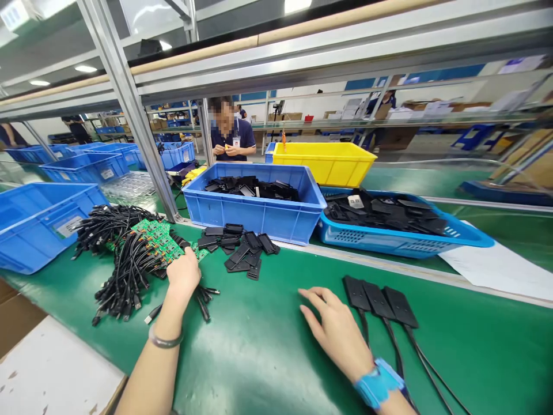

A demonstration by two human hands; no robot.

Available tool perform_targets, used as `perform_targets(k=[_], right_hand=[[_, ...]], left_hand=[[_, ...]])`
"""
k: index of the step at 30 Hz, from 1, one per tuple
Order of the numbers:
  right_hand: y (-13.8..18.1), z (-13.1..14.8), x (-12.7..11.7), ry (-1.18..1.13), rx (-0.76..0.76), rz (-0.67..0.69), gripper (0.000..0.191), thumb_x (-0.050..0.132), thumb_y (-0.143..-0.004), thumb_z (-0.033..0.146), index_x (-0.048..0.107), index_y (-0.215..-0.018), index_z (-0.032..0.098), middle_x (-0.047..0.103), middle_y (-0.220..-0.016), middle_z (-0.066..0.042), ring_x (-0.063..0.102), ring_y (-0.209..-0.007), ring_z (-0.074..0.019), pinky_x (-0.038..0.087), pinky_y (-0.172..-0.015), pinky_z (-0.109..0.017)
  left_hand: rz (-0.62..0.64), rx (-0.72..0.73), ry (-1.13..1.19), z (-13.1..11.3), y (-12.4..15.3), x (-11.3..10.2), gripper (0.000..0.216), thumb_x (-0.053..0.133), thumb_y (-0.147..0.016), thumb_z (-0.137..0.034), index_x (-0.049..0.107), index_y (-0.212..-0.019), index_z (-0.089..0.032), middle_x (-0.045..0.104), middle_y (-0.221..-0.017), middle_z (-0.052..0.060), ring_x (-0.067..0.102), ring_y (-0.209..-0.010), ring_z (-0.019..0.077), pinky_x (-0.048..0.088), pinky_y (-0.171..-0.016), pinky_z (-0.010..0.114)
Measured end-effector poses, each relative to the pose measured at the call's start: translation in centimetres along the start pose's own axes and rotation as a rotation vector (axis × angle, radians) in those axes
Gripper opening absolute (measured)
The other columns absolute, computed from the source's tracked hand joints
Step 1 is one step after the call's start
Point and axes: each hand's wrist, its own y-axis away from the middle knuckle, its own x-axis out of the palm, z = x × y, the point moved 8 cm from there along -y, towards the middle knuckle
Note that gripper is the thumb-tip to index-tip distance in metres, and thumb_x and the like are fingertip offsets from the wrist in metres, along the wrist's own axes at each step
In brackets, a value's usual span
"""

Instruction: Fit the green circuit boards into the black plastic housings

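My left hand point(185, 272) is at the right edge of a pile of green circuit boards point(162, 245), its fingers curled down. What it pinches is hidden by the hand. Black USB cables point(129, 271) are attached to the boards and spread in bundles to the left. My right hand point(334, 323) is over the green table, fingers apart and holding nothing. Just right of it lie three flat black cased units point(380, 301) in a row, with cables trailing toward me. Loose black plastic housings point(246, 251) lie between my hands, farther back.
Behind the housings stand a blue bin point(254, 213) and a blue basket point(389, 239), both full of black parts. A yellow bin point(324, 164) is behind them. Another blue bin point(26, 230) is at left, near a metal post point(133, 115). A co-worker point(233, 135) faces me across the line.
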Motion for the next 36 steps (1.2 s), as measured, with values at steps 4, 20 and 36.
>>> perform_targets(k=[4,20,36], right_hand=[[0.1,1.4,0.6,-0.469,0.068,0.139,0.029,0.049,-0.088,0.038,0.07,-0.102,0.025,0.067,-0.103,-0.009,0.063,-0.094,-0.0263,0.051,-0.08,-0.039],[1.4,2.9,3.0,-1.648,0.592,0.203,0.038,0.071,-0.078,0.043,0.067,-0.108,0.021,0.063,-0.08,-0.003,0.044,-0.054,-0.0094,0.036,-0.045,-0.021],[1.6,1.6,-2.5,-0.78,0.246,-0.065,0.03,0.055,-0.087,0.045,0.064,-0.1,0.019,0.068,-0.08,-0.006,0.056,-0.06,-0.0149,0.048,-0.058,-0.027]], left_hand=[[-0.079,0.011,0.175,0.1,0.3,-1.8,0.032,0.052,-0.076,-0.021,0.052,-0.108,-0.014,0.068,-0.077,0.012,0.067,-0.075,0.0306,0.046,-0.067,0.037],[-0.241,0.32,0.42,-4.2,-2.9,2.8,0.048,0.04,-0.087,-0.011,0.042,-0.135,-0.011,0.034,-0.149,0.02,0.025,-0.14,0.0345,0.026,-0.108,0.053],[0.121,0.418,1.131,-10.0,2.0,3.1,0.041,0.036,-0.095,-0.043,0.059,-0.109,-0.012,0.067,-0.094,0.011,0.065,-0.083,0.0205,0.052,-0.073,0.033]])
